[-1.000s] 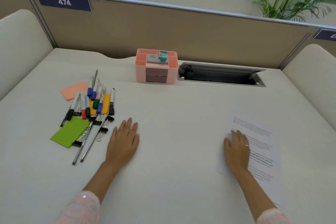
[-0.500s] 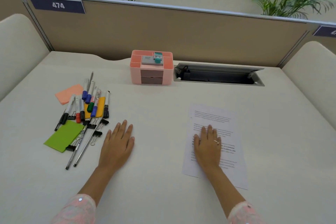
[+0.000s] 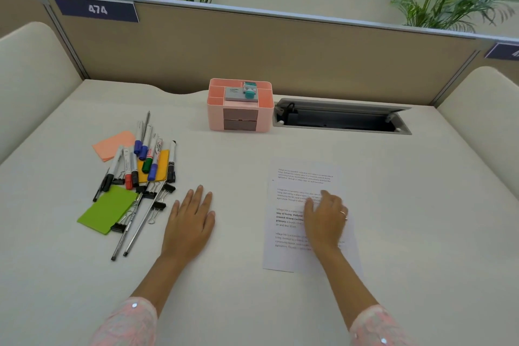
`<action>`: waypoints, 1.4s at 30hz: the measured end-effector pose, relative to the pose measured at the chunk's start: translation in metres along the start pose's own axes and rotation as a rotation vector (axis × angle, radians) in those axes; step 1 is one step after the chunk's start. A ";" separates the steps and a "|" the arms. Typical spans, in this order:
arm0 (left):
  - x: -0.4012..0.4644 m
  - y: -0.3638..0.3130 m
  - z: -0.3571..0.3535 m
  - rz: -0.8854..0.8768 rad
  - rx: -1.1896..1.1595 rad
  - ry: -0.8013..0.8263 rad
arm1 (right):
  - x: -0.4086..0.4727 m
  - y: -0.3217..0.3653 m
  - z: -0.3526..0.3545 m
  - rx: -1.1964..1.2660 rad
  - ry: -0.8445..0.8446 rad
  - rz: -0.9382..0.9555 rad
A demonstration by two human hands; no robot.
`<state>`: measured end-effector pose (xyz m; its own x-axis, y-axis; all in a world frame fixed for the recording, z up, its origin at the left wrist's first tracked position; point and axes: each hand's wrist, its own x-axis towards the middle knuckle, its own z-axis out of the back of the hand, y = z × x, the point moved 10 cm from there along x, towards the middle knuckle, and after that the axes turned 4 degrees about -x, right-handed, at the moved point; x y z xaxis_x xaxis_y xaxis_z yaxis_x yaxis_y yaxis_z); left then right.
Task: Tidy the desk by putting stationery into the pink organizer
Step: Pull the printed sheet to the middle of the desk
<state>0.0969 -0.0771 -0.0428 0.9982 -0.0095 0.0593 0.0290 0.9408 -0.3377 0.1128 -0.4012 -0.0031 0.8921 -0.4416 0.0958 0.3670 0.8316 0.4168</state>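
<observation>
A: Which step was in hand?

B: Barely the start, I judged. The left hand (image 3: 191, 222) lay flat on the table (image 3: 247, 303), fingers straight, gripping nothing; the right hand (image 3: 325, 219) rested on a printed sheet (image 3: 303, 177), its grip loose, clamped on nothing.

A: And the next move?

B: Probably reaching left for the markers (image 3: 148, 157), just beside that hand, heaped with binder clips (image 3: 161, 196) and sticky notes (image 3: 108, 211).

A: The pink organizer (image 3: 240, 105)?

B: Upright at the table's back, two grey drawers in front, small items already on top
</observation>
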 end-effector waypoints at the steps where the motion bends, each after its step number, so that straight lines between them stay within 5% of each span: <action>1: 0.000 0.000 0.000 0.001 0.001 0.001 | 0.006 -0.014 0.007 -0.009 0.006 -0.099; 5: 0.000 0.000 0.001 0.000 -0.002 0.004 | 0.019 -0.056 0.013 -0.147 0.128 -0.337; 19: 0.000 0.001 0.001 -0.014 -0.025 0.005 | 0.035 -0.073 0.002 0.101 0.269 -0.388; 30: -0.001 0.002 -0.004 -0.015 -0.044 0.024 | 0.026 -0.045 0.014 0.524 0.169 -0.179; 33: 0.000 0.003 -0.003 0.045 -0.180 0.038 | 0.019 -0.026 0.003 0.617 0.193 -0.153; 38: 0.008 0.003 0.025 0.155 -0.722 -0.055 | 0.010 0.024 -0.023 0.694 0.258 -0.092; 42: 0.017 -0.001 0.043 0.083 -0.699 -0.110 | 0.008 0.059 -0.044 0.684 0.294 -0.040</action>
<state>0.1113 -0.0634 -0.0017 0.9885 0.1221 0.0895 0.0167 0.4994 -0.8662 0.1531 -0.3410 -0.0172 0.9505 -0.2786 -0.1372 0.2401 0.3789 0.8937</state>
